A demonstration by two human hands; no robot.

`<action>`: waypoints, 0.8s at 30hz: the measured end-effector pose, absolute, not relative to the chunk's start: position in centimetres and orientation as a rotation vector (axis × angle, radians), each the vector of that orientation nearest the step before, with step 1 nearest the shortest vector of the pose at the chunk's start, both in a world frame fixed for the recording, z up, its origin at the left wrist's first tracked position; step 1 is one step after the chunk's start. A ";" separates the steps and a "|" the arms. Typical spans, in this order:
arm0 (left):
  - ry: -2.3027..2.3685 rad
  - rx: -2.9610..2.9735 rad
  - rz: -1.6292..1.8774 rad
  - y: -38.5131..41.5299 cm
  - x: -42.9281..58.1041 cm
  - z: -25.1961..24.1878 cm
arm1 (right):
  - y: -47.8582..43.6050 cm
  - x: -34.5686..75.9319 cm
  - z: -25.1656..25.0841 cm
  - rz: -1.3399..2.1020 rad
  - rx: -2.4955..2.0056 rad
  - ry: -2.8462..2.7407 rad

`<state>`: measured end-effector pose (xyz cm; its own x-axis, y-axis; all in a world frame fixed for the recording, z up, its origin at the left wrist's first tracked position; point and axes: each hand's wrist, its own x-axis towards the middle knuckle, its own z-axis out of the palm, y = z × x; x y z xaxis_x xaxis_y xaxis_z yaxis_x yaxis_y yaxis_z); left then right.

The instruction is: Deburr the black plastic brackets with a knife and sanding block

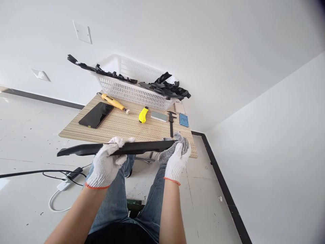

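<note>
A long black plastic trim piece lies level across my lap, in front of the table's near edge. My left hand, in a white knitted glove with an orange cuff, is closed around its left part. At its right end my right hand, gloved alike, presses a grey cloth around the plastic. The cloth and fingers hide that end of the piece.
On the wooden table lie a phone, a yellow rotary tool, a yellow cutter, a grey block, calipers and a blue card. Behind them, a white basket holds black parts. Cables and a power strip lie on the floor.
</note>
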<state>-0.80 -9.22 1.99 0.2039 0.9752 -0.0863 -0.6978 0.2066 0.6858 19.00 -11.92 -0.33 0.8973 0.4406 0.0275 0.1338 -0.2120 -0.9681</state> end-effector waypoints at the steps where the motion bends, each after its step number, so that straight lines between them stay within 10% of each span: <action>1: 0.588 0.578 1.267 -9.2 -0.9 2.1 | -12.0 19.5 -0.4 0.295 -1.795 -0.450; 24: 0.596 0.502 1.263 -9.8 0.3 1.9 | -13.7 17.4 -0.7 -0.539 -1.633 -1.347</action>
<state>0.29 -9.81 1.93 0.1911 0.9720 -0.1365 -0.7239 0.2335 0.6492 17.35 -13.73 -0.73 0.3046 0.5247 0.7950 0.9282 0.0237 -0.3713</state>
